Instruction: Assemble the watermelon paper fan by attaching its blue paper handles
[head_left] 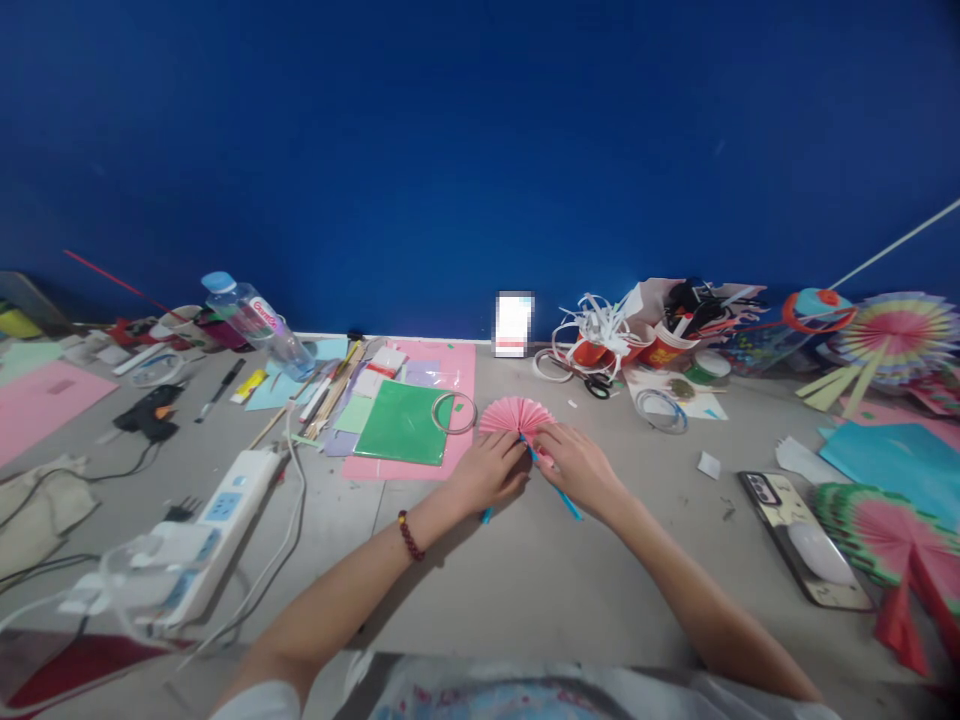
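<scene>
One blue wall (480, 150) stands behind one grey table (630, 610). On the table are one white power strip (232, 500) at the left, one clear bottle (259, 320) with a blue cap, two larger paper fans (889, 535) at the far right, and one phone (772, 525) beside the nearer of these. Two hands meet at the table's middle. The left hand (487, 470) has its fingers close together over the lower left of one small pink fan (517, 412); whether they pinch it, I cannot tell. The right hand (576, 462) has its fingers bent and closed on the fan's lower right. The fan lies just right of one green packet (401, 425): pale pink, finely pleated, spread in a half-round, its folds gathering at the fingertips. Two blue ends (566, 503) show below the hands. One dark beaded bracelet (410, 537) circles the left wrist.
</scene>
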